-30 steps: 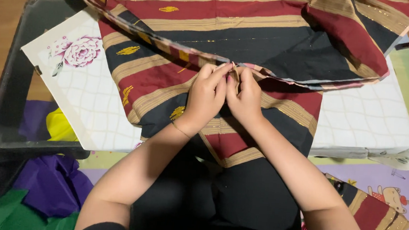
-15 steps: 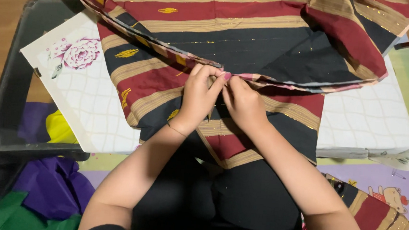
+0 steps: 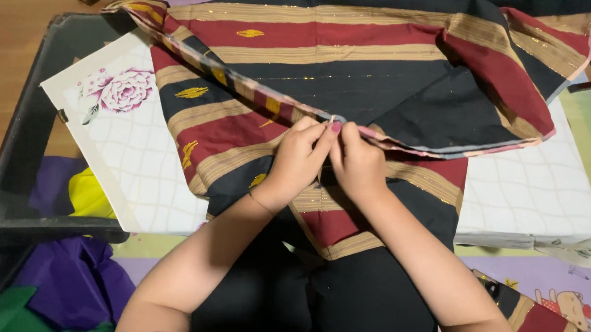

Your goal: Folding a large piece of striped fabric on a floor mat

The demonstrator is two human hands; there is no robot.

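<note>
A large striped cloth [image 3: 359,73] in black, dark red and tan, with small gold motifs, lies spread over a white quilted pad [image 3: 532,199]. Its folded edge runs across the middle. My left hand [image 3: 298,160] and my right hand [image 3: 357,162] sit side by side at that edge, both pinching the hem between fingertips. The nails of the right hand are pink. A thin bracelet circles my left wrist. More of the cloth hangs down between my forearms.
A dark glass tabletop [image 3: 21,165] sticks out at the left beneath a white pad printed with a pink flower [image 3: 120,90]. Purple [image 3: 75,282], green and yellow fabrics lie at lower left. A colourful play mat [image 3: 565,307] covers the floor at right.
Both hands have slid slightly along the folded hem and kept their pinch on it. The cloth has barely shifted.
</note>
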